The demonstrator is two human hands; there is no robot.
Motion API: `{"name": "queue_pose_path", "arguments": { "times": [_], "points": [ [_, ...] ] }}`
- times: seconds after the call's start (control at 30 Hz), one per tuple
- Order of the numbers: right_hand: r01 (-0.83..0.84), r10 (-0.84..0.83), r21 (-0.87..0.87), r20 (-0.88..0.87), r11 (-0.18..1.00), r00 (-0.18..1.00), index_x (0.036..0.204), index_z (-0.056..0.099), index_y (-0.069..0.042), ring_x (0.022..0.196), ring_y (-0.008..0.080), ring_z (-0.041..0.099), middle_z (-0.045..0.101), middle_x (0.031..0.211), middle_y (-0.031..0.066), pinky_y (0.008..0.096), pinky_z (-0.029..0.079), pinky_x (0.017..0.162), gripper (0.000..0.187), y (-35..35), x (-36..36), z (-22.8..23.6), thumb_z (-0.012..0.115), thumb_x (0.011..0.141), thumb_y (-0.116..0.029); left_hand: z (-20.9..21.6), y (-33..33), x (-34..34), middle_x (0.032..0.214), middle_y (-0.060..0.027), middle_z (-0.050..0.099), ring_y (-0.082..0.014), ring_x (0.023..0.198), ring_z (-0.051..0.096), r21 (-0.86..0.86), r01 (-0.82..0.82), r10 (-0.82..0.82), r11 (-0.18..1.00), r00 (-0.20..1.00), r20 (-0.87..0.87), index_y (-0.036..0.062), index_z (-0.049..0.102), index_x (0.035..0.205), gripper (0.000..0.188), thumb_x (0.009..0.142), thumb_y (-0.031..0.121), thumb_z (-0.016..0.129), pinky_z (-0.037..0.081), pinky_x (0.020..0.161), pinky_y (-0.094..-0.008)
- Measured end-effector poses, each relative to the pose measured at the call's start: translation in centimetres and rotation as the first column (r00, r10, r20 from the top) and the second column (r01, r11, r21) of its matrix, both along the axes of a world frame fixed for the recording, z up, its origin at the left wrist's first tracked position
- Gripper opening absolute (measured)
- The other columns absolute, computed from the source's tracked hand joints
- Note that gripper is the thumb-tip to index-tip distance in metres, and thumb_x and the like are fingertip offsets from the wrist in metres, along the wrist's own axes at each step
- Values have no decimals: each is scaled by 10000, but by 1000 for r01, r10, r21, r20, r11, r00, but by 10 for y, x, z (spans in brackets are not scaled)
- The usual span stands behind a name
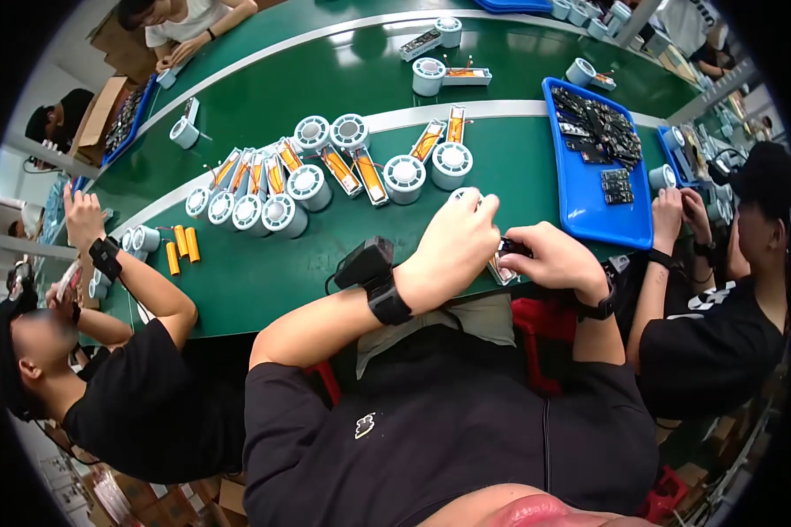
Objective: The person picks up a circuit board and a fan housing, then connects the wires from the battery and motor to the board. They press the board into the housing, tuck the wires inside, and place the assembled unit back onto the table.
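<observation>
My left hand [457, 244] is closed over the round head of a light blue handheld fan, most of it hidden under my fingers. The open handle [503, 269] of this fan points toward me at the table's near edge. Bent over that handle, my right hand [549, 256] pinches a small black part [514, 248], which looks like a circuit board; my fingers hide much of it. Just beyond my hands stand fans with open handles, among them a white-and-blue one [452, 165] and its neighbour [404, 178], orange battery cells showing inside.
A blue tray [580, 224] of black circuit boards lies to the right. More fans [281, 215] cluster left of centre, with loose orange batteries [183, 244] farther left. A pale divider strip [510, 109] crosses the green table [360, 255]. Co-workers sit close on both sides.
</observation>
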State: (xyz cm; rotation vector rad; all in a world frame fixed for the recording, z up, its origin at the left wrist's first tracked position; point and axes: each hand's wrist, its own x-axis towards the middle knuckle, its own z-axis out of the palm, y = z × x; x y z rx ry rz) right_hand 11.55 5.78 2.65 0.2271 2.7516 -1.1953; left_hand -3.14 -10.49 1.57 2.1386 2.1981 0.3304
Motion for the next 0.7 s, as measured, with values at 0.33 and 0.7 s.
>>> {"name": "queue_pose_path", "arguments": {
  "times": [0.33,0.7],
  "points": [
    [206,-203,604,-74,770,976,1040,605,14,812,419,686,677,790,242,478,539,707,201,-40,1,-21,646,954,-163,-67,28,-35,957,-46,675,-254,1087,623,361,252,-329,898,929,169,109,726,921,124,800,136,728,380,1099,-490],
    [466,-508,-204,-295,861,809,1242,538,27,921,192,618,634,1022,117,317,503,839,220,-48,15,-71,482,1081,-113,-64,14,-15,1055,-68,687,-311,1170,600,517,52,-109,855,991,80,66,747,831,102,844,166,735,368,1106,-575]
  ]
}}
